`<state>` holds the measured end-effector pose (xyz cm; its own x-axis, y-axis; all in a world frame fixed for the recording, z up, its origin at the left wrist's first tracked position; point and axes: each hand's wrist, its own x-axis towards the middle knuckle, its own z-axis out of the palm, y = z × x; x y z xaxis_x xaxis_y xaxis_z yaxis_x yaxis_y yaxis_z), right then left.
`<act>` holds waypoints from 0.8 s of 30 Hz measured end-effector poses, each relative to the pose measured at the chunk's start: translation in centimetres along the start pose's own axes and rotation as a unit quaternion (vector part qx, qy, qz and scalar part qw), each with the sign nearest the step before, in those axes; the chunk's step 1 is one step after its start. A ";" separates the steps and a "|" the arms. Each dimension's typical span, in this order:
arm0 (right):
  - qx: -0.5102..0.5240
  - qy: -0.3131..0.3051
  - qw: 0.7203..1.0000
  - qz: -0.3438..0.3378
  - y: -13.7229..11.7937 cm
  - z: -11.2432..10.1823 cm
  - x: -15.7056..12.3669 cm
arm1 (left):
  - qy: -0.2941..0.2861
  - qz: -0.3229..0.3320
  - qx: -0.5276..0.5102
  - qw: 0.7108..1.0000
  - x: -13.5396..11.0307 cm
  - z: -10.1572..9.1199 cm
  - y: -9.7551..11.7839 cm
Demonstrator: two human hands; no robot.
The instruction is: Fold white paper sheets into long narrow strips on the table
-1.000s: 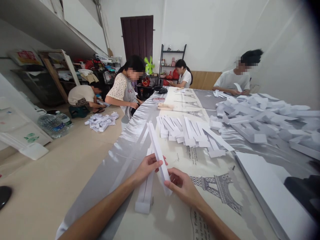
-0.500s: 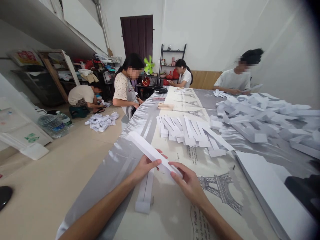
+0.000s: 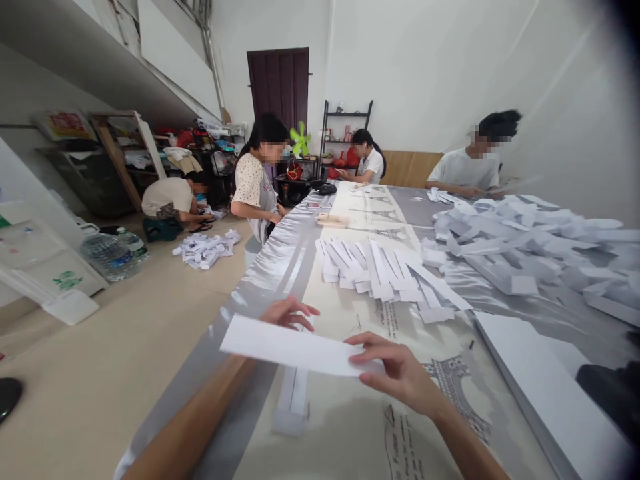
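My right hand pinches the right end of a long white paper strip, which lies nearly level across my view above the table. My left hand is behind the strip with fingers spread, and the strip hides its lower part; I cannot tell whether it touches the paper. Under the strip a folded white paper piece rests on the table, which wears a glossy cloth printed with a tower drawing.
A row of folded white pieces lies mid-table, a big loose heap at the right, and a stack of white sheets near right. Three people work along the table; another crouches on the floor by paper scraps. Water jugs stand left.
The strip has swung from pointing away from me to lying sideways and flat. My left hand has let go and opened behind it; my right hand keeps hold of its end.
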<state>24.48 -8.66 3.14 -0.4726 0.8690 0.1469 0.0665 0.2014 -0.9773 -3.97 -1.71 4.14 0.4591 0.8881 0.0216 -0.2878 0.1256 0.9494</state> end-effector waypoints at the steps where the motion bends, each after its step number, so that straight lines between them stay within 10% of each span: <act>1: -0.011 -0.019 1.000 0.002 -0.1 0.1 -0.1 | -0.031 -0.036 0.045 0.998 -0.2 0.2 0.0; 12: -0.105 -0.020 0.994 -0.010 -0.2 0.4 0.0 | -0.180 -0.144 0.239 0.943 -0.4 0.9 -0.9; 17: -0.071 0.232 0.969 0.042 1.8 0.9 0.7 | 0.002 -0.052 0.156 0.986 0.1 2.0 -2.4; 24: 0.085 0.215 0.972 0.053 2.4 4.3 1.0 | 0.129 -0.006 0.105 0.986 -0.1 4.9 -5.3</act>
<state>20.43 -9.22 0.32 -0.0584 0.9966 0.0587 -0.0684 0.0546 -0.9962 1.68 -4.62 0.61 0.2240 0.9736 -0.0440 -0.0907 0.0658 0.9937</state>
